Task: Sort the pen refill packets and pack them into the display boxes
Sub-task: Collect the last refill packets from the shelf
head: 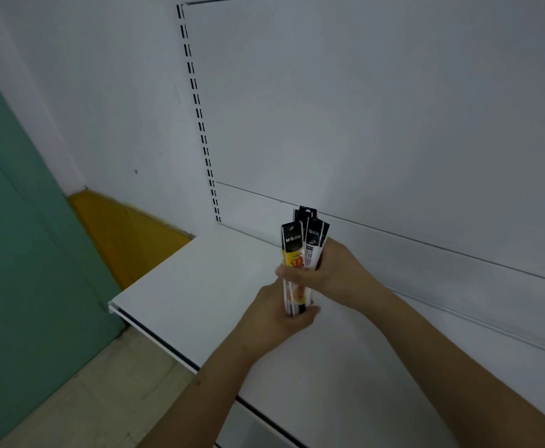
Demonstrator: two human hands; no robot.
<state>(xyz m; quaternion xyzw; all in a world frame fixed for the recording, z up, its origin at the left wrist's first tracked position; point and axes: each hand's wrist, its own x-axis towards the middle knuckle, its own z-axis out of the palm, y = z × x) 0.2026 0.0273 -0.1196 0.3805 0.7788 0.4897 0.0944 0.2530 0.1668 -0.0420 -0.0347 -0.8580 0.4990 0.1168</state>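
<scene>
A bundle of several pen refill packets [301, 244] stands upright above the white shelf [200, 292]. The packets are long and narrow with black tops; one shows a yellow and orange label, another is white with black print. My left hand [274, 321] grips the bundle's lower end. My right hand [332, 273] wraps around its middle from the right, the thumb lying across the front. The lower halves of the packets are hidden by my fingers. No display box is in view.
The white back panel [377, 124] rises behind the shelf, with a slotted upright [200, 124] at its left. A green wall [22, 253] and a yellow patch [128, 231] lie to the left. Beige floor tiles [103, 399] show below the shelf's front edge.
</scene>
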